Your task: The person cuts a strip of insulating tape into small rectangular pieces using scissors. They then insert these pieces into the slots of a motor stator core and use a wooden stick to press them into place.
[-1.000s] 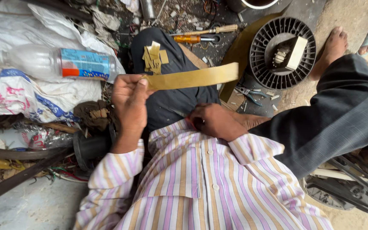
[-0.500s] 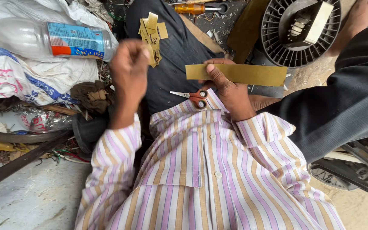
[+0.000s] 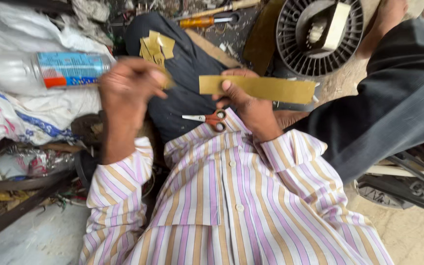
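Observation:
My right hand (image 3: 245,100) grips the left end of a long yellow-brown strip (image 3: 266,89), held level over my lap. My left hand (image 3: 128,86) hovers to its left, blurred, fingers curled around a small yellow piece (image 3: 167,81) at the fingertips. A pile of small yellow cut pieces (image 3: 157,46) lies on my dark trouser knee just beyond the left hand. Small scissors with orange handles (image 3: 207,118) rest loose on my lap below both hands, touched by neither.
A plastic bottle with a blue label (image 3: 60,68) lies on white sacks (image 3: 20,113) at the left. A screwdriver (image 3: 204,22) lies at the top. A black round finned housing (image 3: 315,34) stands at the top right, beside my bare foot (image 3: 391,17).
The long strip passed from my left hand to my right hand and shifted right. The scissors came to rest on my lap. My left hand reached the pile, then drew back left.

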